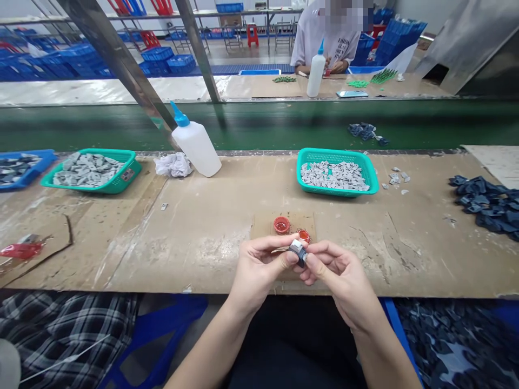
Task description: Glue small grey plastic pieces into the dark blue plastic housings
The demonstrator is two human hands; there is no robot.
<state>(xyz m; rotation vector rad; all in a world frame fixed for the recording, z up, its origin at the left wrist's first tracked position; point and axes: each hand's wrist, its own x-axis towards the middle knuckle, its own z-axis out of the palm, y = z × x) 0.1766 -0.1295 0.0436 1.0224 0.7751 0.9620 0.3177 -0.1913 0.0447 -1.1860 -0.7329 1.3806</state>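
Between both hands, over the front of the bench, is a small dark plastic part with a light grey piece on its top. My left hand pinches it from the left with thumb and forefinger. From the right, the thumb and fingers of my right hand close on the same part. Just beyond the fingertips stand two small red caps, one red cap holding liquid and another red cap partly hidden by my fingers. Exactly how the two pieces join is too small to make out.
A green basket of grey pieces stands ahead, another green basket to the left. A white bottle leans beside crumpled paper. Dark parts lie right. Across the green conveyor sits a person.
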